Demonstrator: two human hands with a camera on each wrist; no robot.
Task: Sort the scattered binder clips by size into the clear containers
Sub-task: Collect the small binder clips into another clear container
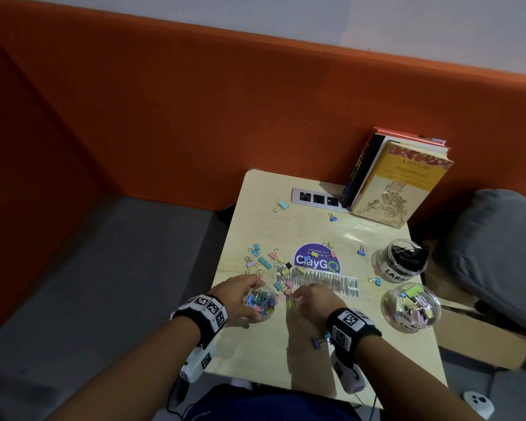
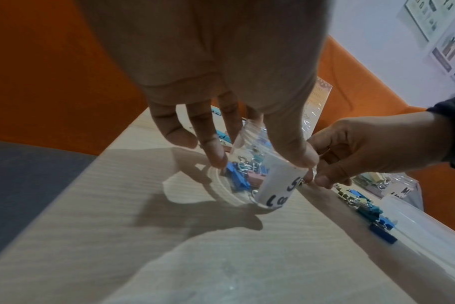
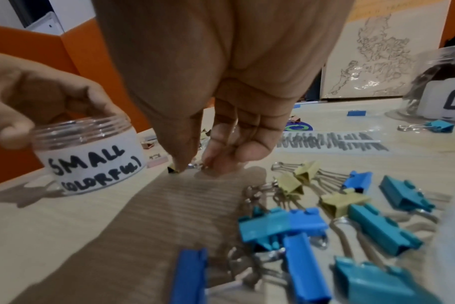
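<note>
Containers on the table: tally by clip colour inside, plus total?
Colourful clips: 2, the small jar and the medium jar
Black clips: 1, the large jar
Total: 3 containers

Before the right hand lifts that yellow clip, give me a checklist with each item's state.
1. Right hand pinches the yellow clip: ok, thumb and finger are on it at the table.
2. Clip clear of the table: not ok, it is on the surface.
3. Left hand holds the small jar: ok, fingers grip its rim.
4. Jar open: ok, no lid on it.
5. Label fits: ok, it reads SMALL (COLORFUL).
6. Clip is small size: cannot tell, fingers hide most of it.
</note>
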